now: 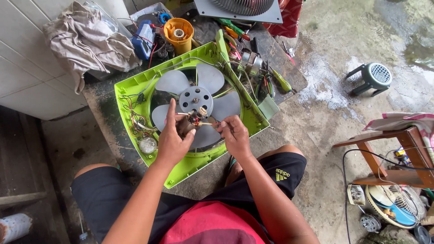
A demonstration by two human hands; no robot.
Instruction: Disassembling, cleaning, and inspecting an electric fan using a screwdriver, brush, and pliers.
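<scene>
Looking down from the head camera, a seated person is working over a lime-green fan housing (135, 97) that is lying flat on a low dark slab (101, 106). Sitting in the housing's round opening is a grey fan blade (195, 97) with broad paddles and a pale hub.

The left hand (172, 141) is curling its fingers around a small part with reddish wire windings (193, 118), with the forefinger stretching up along the hub; the part is sitting just below the hub, over the lower blades. The right hand (234, 134) is pinching, fingers nearly closed, a thin pale wire end (209, 123) that is running across to that part. Exactly what the part is, I cannot tell.

Coloured wiring (135, 119) is lying along the housing's left inner edge. Beyond the housing, an orange tub (179, 35), a blue meter (143, 38) and a crumpled beige cloth (83, 40) are sitting against the wall, and a green-handled screwdriver (281, 81) is lying to the right. A small grey stool (374, 77) is standing well apart on the wet concrete.
</scene>
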